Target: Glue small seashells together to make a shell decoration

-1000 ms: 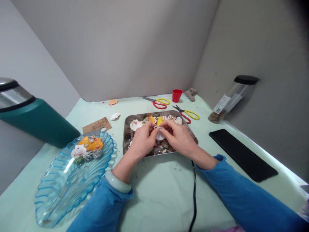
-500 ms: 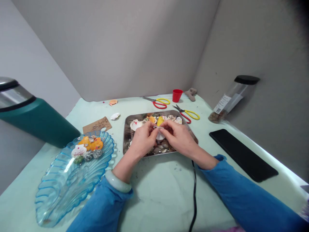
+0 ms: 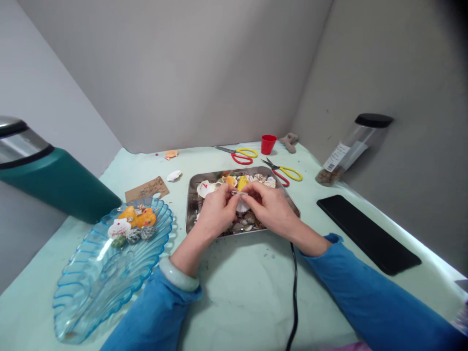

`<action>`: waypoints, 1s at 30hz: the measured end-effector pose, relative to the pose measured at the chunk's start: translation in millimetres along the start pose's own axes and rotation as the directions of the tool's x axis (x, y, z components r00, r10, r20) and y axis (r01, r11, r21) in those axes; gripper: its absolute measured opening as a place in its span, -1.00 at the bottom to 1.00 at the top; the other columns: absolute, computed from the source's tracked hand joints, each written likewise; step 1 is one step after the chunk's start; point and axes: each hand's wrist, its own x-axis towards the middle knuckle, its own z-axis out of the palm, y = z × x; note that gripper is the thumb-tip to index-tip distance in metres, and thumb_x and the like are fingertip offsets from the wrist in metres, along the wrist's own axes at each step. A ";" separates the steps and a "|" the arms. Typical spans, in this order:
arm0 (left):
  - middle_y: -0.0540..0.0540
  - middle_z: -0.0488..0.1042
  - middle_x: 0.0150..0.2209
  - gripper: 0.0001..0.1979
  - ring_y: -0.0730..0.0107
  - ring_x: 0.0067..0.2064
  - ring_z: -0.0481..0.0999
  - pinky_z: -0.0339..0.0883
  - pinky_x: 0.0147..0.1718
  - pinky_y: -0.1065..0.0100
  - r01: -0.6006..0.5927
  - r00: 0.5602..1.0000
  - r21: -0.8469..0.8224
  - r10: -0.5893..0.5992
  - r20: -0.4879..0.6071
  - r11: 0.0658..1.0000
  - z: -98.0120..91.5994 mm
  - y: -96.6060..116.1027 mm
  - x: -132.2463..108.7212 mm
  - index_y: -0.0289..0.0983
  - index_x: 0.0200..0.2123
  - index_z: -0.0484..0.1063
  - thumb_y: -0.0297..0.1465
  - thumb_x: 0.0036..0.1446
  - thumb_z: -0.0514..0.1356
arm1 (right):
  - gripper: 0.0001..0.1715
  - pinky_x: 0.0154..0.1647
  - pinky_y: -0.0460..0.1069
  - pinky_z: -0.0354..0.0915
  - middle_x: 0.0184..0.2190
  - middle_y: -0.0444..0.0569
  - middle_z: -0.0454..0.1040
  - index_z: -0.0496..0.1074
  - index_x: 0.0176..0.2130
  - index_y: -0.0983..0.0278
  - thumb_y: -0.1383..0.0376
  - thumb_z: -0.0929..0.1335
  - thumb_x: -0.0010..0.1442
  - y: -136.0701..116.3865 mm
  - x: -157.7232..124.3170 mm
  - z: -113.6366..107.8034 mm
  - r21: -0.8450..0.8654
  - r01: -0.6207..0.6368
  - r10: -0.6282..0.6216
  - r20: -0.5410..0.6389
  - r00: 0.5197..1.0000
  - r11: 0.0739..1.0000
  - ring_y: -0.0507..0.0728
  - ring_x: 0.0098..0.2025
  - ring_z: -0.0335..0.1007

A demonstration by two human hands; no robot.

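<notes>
Both hands meet over a steel tray (image 3: 192, 201) filled with several shells. My left hand (image 3: 216, 212) and my right hand (image 3: 270, 207) pinch the two ends of a small metal clip (image 3: 239, 193), with a white shell (image 3: 242, 206) held just below it between the fingers. Both hands' fingers are closed. Both forearms wear blue sleeves, and a pale bangle (image 3: 179, 276) circles my left wrist.
A blue glass shell-shaped dish (image 3: 91, 278) at the left holds several painted shells. Behind it lies a green flask (image 3: 54, 178). Two pairs of scissors (image 3: 283, 173), a red cup (image 3: 268, 144), a jar (image 3: 347, 151), a black slab (image 3: 367, 234), a brown card (image 3: 146, 188) and a black cable (image 3: 294, 292) lie around.
</notes>
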 end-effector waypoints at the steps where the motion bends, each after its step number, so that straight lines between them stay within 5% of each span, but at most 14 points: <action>1: 0.05 0.43 -0.62 -0.82 0.44 -0.58 0.43 0.20 -0.52 0.45 -0.001 1.000 0.003 0.001 0.002 1.000 -0.2 0.3 -0.1 -0.23 -0.28 0.32 -0.26 0.13 0.06 | -0.85 -0.34 -0.07 0.17 -0.38 -0.13 0.49 0.40 -0.27 0.24 0.29 0.25 0.20 -0.1 -0.2 0.0 -0.002 0.001 -0.001 0.000 1.000 1.000 0.04 -0.37 0.37; 30: 0.04 0.42 -0.63 -0.79 0.45 -0.60 0.37 0.14 -0.52 0.46 0.014 1.000 0.054 -0.015 0.017 0.998 -2.0 3.9 -0.7 -0.24 -0.26 0.36 -0.25 0.12 0.06 | -0.84 -0.35 -0.07 0.15 -0.36 -0.08 0.48 0.38 -0.29 0.26 0.30 0.23 0.20 -0.2 0.8 0.2 -0.086 0.028 -0.027 0.023 0.999 0.996 0.06 -0.36 0.34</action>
